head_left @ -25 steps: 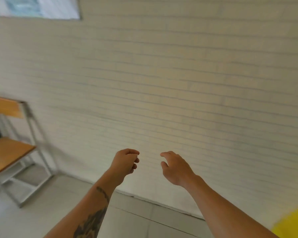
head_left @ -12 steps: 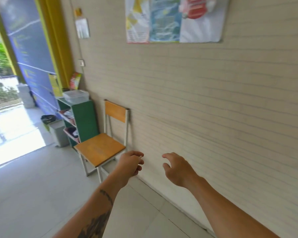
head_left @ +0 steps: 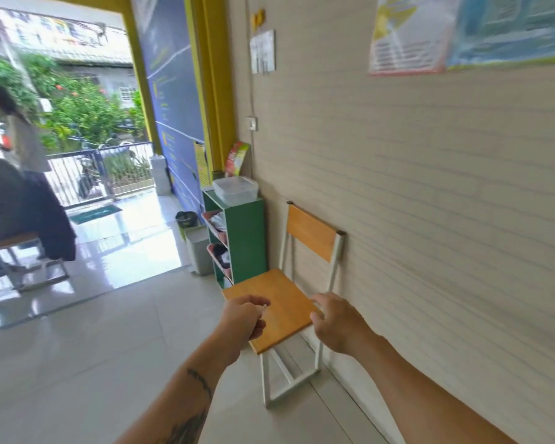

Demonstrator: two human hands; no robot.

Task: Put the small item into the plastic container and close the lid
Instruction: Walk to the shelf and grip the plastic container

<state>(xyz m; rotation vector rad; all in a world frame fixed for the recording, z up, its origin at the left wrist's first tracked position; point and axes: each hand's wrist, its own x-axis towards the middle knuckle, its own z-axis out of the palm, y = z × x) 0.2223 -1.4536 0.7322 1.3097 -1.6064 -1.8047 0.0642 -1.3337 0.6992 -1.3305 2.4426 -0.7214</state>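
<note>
A clear plastic container with its lid on stands on top of a green shelf unit against the wall, well beyond my hands. My left hand is held out in front of me with the fingers curled in, and a thin pale small item pokes out between thumb and fingers. Beside it, my right hand is held out with fingers loosely apart and nothing in it. Both hands hover above the near edge of a chair seat.
A wooden chair with a white metal frame stands by the panelled wall, just before the shelf. A grey bin sits left of the shelf. Two people are at the far left near a stool and an open doorway.
My view has swung left along the wall, bringing the chair, the shelf, the container and the doorway into sight. My hands keep the same pose in front of me.
</note>
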